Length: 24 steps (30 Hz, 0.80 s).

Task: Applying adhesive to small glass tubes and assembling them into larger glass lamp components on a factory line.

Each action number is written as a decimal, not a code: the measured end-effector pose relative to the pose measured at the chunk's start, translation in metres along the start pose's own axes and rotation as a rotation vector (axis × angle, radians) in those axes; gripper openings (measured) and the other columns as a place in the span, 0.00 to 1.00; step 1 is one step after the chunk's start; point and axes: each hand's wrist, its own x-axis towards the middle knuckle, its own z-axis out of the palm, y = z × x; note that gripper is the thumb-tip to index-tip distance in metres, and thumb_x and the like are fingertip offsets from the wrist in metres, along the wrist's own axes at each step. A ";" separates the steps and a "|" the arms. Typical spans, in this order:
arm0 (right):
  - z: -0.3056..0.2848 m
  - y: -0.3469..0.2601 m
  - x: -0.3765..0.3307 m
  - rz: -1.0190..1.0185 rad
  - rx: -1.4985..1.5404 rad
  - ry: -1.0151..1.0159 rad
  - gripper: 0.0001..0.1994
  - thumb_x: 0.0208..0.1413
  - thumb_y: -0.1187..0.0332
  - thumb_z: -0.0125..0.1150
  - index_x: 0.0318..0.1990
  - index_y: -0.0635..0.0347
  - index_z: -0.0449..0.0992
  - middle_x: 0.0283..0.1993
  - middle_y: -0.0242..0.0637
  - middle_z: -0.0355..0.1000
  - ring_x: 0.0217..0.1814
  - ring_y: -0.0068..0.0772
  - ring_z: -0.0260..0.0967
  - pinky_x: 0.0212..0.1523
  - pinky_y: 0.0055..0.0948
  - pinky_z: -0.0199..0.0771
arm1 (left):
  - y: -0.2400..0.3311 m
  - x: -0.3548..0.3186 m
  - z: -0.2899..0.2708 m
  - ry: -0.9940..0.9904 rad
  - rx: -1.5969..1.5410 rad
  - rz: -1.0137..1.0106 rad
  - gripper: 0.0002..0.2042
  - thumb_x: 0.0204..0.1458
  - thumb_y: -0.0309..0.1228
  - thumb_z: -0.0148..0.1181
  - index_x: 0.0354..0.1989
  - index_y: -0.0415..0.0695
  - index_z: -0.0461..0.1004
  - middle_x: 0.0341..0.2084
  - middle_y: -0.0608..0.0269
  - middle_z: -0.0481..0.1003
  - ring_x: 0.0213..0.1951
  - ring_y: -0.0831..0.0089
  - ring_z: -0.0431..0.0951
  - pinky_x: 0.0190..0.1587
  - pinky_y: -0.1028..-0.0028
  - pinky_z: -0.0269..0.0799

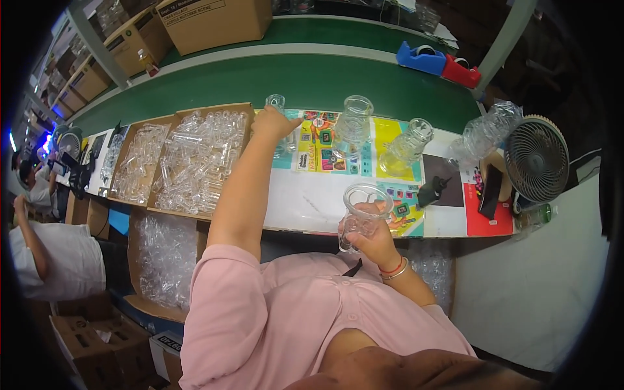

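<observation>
My right hand (372, 242) grips a clear glass jar (361, 214) near the front edge of the white work table (305, 198). My left hand (273, 123) is stretched forward and closed around a small clear glass piece (276, 102) at the table's far edge. Two more clear glass jars stand on the coloured printed sheets (325, 146): one upright (353, 128), one tilted (407, 146) to its right.
Cardboard trays (195, 159) full of clear glass pieces lie to the left, another box (162, 257) below the table. A green conveyor belt (292, 81) runs behind. A small fan (536, 159), a glass bundle (487, 133), a dark bottle (434, 190) and tape dispensers (439, 63) sit right. A person (45, 247) works at left.
</observation>
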 end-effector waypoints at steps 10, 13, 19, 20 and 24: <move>-0.009 -0.007 -0.016 -0.004 0.081 0.089 0.26 0.51 0.73 0.62 0.56 0.60 0.57 0.40 0.45 0.72 0.42 0.33 0.72 0.45 0.32 0.73 | 0.004 -0.059 0.025 0.146 0.364 0.261 0.48 0.38 0.47 0.66 0.66 0.38 0.48 0.59 0.46 0.58 0.61 0.50 0.58 0.59 0.55 0.59; -0.008 -0.016 -0.018 -0.020 0.113 0.059 0.26 0.52 0.72 0.62 0.56 0.60 0.56 0.38 0.46 0.72 0.41 0.33 0.72 0.44 0.32 0.73 | -0.006 -0.062 0.029 0.168 0.319 0.244 0.44 0.41 0.38 0.63 0.67 0.39 0.47 0.57 0.43 0.60 0.59 0.48 0.61 0.58 0.56 0.62; 0.003 -0.034 -0.026 -0.014 0.175 -0.021 0.25 0.51 0.74 0.63 0.54 0.63 0.58 0.34 0.38 0.70 0.39 0.24 0.70 0.43 0.25 0.71 | -0.020 -0.039 0.008 -0.001 0.199 0.188 0.41 0.43 0.31 0.59 0.67 0.39 0.47 0.53 0.41 0.66 0.53 0.52 0.69 0.55 0.59 0.67; 0.004 -0.037 -0.031 -0.008 0.173 -0.013 0.25 0.51 0.74 0.63 0.54 0.62 0.58 0.35 0.37 0.70 0.39 0.24 0.70 0.43 0.25 0.71 | -0.028 -0.035 -0.004 -0.071 0.080 0.177 0.40 0.44 0.30 0.59 0.67 0.39 0.47 0.52 0.42 0.67 0.52 0.54 0.70 0.55 0.60 0.67; 0.007 -0.045 -0.042 -0.004 0.185 -0.041 0.26 0.50 0.76 0.64 0.54 0.62 0.58 0.36 0.37 0.70 0.40 0.24 0.70 0.44 0.25 0.70 | -0.073 -0.051 -0.039 -0.173 -0.845 0.263 0.33 0.47 0.26 0.56 0.65 0.40 0.52 0.48 0.48 0.71 0.50 0.59 0.72 0.58 0.59 0.65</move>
